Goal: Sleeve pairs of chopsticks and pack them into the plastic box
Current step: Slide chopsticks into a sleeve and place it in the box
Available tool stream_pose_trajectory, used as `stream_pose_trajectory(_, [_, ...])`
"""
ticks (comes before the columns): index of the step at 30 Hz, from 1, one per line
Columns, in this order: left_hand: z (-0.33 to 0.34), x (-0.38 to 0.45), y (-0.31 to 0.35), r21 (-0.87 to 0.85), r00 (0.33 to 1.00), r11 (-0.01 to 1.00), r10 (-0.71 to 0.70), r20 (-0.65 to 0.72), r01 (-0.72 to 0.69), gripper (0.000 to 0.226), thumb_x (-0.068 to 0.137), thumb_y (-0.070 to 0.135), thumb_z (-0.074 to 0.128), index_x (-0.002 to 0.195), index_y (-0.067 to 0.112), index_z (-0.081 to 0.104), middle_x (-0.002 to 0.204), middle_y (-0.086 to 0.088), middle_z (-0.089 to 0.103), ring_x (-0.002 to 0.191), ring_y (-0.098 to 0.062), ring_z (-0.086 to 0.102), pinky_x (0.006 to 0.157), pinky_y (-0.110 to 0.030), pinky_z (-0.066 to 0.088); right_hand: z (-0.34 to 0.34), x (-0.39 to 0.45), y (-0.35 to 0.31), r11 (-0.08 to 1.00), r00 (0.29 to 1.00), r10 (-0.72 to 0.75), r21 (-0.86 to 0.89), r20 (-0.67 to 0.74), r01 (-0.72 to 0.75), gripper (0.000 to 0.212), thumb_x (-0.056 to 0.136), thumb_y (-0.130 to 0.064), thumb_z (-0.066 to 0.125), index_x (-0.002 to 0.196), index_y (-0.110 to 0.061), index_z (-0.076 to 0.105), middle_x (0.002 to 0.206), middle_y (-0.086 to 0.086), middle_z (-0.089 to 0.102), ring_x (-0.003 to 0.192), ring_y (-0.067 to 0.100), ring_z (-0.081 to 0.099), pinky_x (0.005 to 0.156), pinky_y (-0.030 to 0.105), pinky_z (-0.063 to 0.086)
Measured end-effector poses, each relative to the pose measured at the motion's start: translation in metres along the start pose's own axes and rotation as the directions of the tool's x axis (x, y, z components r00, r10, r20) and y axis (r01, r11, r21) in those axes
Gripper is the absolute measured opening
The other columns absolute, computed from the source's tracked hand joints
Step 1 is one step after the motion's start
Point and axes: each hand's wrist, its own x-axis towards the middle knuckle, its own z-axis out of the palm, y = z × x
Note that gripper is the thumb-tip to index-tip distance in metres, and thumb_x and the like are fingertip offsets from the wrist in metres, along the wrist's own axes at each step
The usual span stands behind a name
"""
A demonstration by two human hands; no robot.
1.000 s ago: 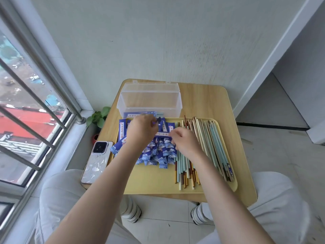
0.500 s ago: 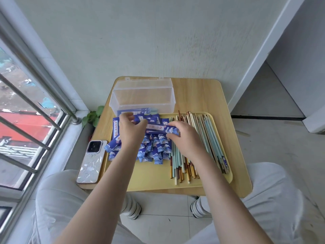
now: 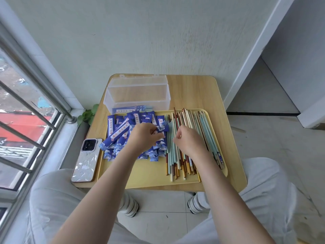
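The left hand (image 3: 143, 136) pinches a blue sleeve (image 3: 162, 128); the right hand (image 3: 189, 140), fingers curled, reaches into the chopsticks (image 3: 177, 147) beneath it (whether it holds any I cannot tell). The plastic box (image 3: 137, 93) sits beyond both hands. Mismatched colours could get paired from this mixed heap.

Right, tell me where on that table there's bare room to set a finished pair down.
Bare tray floor lies near the person, below the sleeves and left of the chopsticks. Bare table lies right of the plastic box. The tray's middle is crowded; the phone fills the left edge.
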Motion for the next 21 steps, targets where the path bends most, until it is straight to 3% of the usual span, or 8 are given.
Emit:
stream_pose_trajectory(3, [0.016, -0.002, -0.004, -0.129, 0.996, 0.988, -0.092, -0.009, 0.090, 0.035, 0.093, 0.026, 0.069, 0.074, -0.001, 0.059, 0.065, -0.014, 0.067, 0.052, -0.007, 0.068, 0.055, -0.026, 0.051, 0.016, -0.001, -0.004, 0.988, 0.995, 0.068, -0.143, 0.066, -0.058, 0.025, 0.096, -0.027, 0.065, 0.112, -0.011, 0.055, 0.076, -0.002, 0.053, 0.064, 0.014, 0.054, 0.052, 0.026, 0.039])
stream_pose_trajectory(7, [0.027, -0.002, -0.005, -0.176, 0.987, 0.973, -0.157, -0.027, 0.150, 0.028, 0.092, 0.030, 0.070, 0.084, 0.003, 0.066, 0.068, -0.005, 0.070, 0.045, 0.000, 0.062, 0.049, -0.017, 0.049, 0.020, 0.004, -0.009, 0.980, 0.995, 0.088, -0.185, 0.047, -0.078, 0.024, 0.095, -0.015, 0.063, 0.117, -0.007, 0.058, 0.079, 0.000, 0.053, 0.074, 0.020, 0.062, 0.060, 0.029, 0.048])
stream_pose_trajectory(12, [0.029, -0.001, -0.007, -0.172, 0.986, 0.973, -0.163, -0.031, 0.155, 0.031, 0.092, 0.032, 0.070, 0.089, 0.002, 0.068, 0.069, -0.004, 0.072, 0.045, 0.003, 0.060, 0.050, -0.015, 0.049, 0.017, 0.004, -0.010, 0.978, 0.996, 0.081, -0.195, 0.037, -0.072, 0.009, 0.095, -0.015, 0.063, 0.101, -0.009, 0.058, 0.076, 0.000, 0.051, 0.070, 0.019, 0.057, 0.059, 0.028, 0.045])
stream_pose_trajectory(15, [0.026, -0.002, -0.003, -0.165, 0.986, 0.973, -0.165, -0.009, 0.161, 0.029, 0.093, 0.031, 0.069, 0.099, 0.003, 0.066, 0.077, -0.006, 0.074, 0.047, 0.004, 0.061, 0.048, -0.013, 0.048, 0.019, 0.004, -0.009, 0.986, 0.995, 0.095, -0.136, 0.022, -0.091, 0.017, 0.098, -0.021, 0.058, 0.086, -0.012, 0.051, 0.070, -0.001, 0.048, 0.060, 0.015, 0.049, 0.050, 0.025, 0.036])
stream_pose_trajectory(17, [0.023, -0.003, 0.000, -0.208, 0.984, 0.963, -0.178, 0.002, 0.174, 0.032, 0.093, 0.028, 0.068, 0.120, 0.012, 0.061, 0.082, -0.003, 0.072, 0.053, 0.000, 0.065, 0.052, -0.017, 0.052, 0.019, 0.006, -0.006, 0.993, 0.995, 0.104, -0.064, 0.006, -0.103, 0.019, 0.099, -0.022, 0.056, 0.084, -0.012, 0.052, 0.068, -0.001, 0.046, 0.056, 0.013, 0.045, 0.048, 0.024, 0.032])
stream_pose_trajectory(19, [0.021, -0.004, 0.001, -0.271, 0.979, 0.941, -0.201, 0.028, 0.200, 0.043, 0.093, 0.020, 0.068, 0.133, 0.014, 0.052, 0.087, -0.005, 0.068, 0.057, -0.009, 0.070, 0.054, -0.022, 0.057, 0.015, 0.007, -0.005, 0.995, 0.994, 0.104, 0.006, -0.012, -0.104, 0.014, 0.099, -0.022, 0.055, 0.091, -0.011, 0.052, 0.070, -0.002, 0.046, 0.056, 0.012, 0.043, 0.048, 0.024, 0.031])
stream_pose_trajectory(21, [0.018, -0.004, 0.003, -0.290, 0.976, 0.932, -0.214, 0.046, 0.218, 0.045, 0.092, 0.012, 0.065, 0.133, 0.014, 0.048, 0.095, -0.009, 0.065, 0.056, -0.012, 0.070, 0.048, -0.021, 0.053, 0.007, 0.007, -0.004, 0.986, 0.995, 0.092, 0.140, -0.035, -0.086, 0.011, 0.098, -0.018, 0.056, 0.104, -0.014, 0.048, 0.072, -0.002, 0.047, 0.055, 0.010, 0.043, 0.047, 0.022, 0.032])
